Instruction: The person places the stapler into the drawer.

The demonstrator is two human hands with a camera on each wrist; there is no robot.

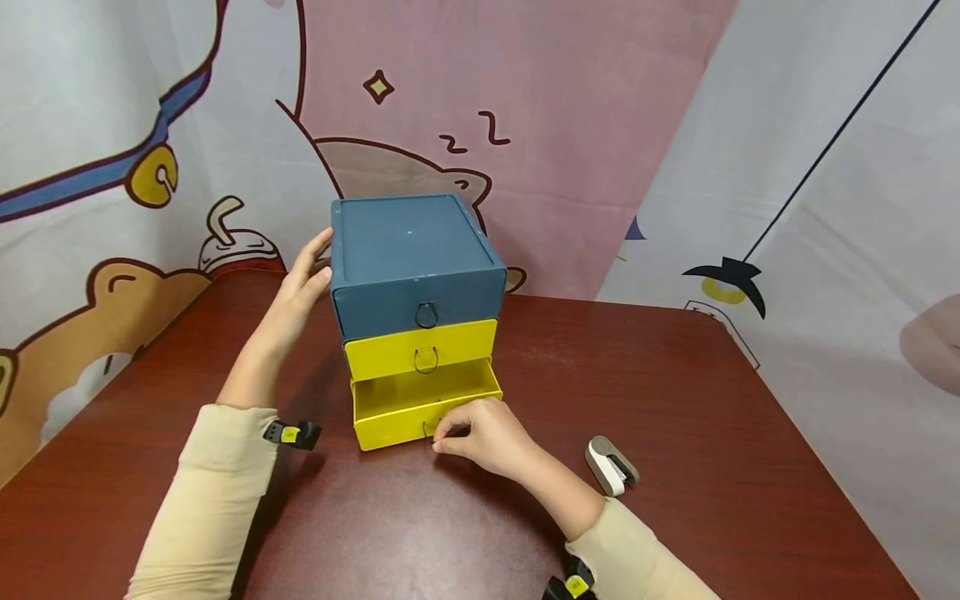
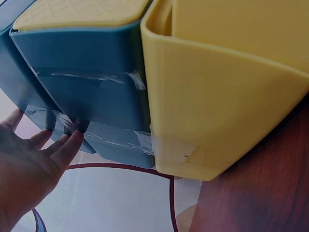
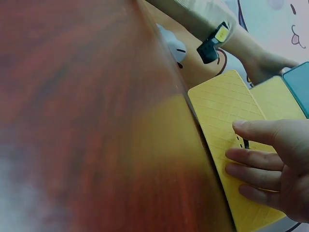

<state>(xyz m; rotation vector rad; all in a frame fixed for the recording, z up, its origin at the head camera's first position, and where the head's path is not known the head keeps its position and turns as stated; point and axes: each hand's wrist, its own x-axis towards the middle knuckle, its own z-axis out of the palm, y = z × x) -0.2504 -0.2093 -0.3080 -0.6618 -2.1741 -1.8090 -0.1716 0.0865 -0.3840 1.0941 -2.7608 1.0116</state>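
Observation:
A small stacked drawer cabinet has a blue top unit (image 1: 416, 237) and yellow drawers below. Its bottom yellow drawer (image 1: 405, 423) is pulled out, and the inside that shows is bare. My right hand (image 1: 487, 437) is at this drawer's front, thumb and index finger around the thin black ring pull (image 3: 246, 143). In the right wrist view the other fingers lie along the drawer face. On the left, my left hand (image 1: 296, 287) rests its spread fingertips against the blue unit's side, over clear tape (image 2: 106, 137) in the left wrist view.
A white and grey stapler (image 1: 611, 467) lies on the reddish-brown table (image 1: 675, 400), right of my right hand. The middle yellow drawer (image 1: 422, 350) sits closer in than the bottom one. Behind the table hangs a cartoon-printed cloth (image 1: 555, 125).

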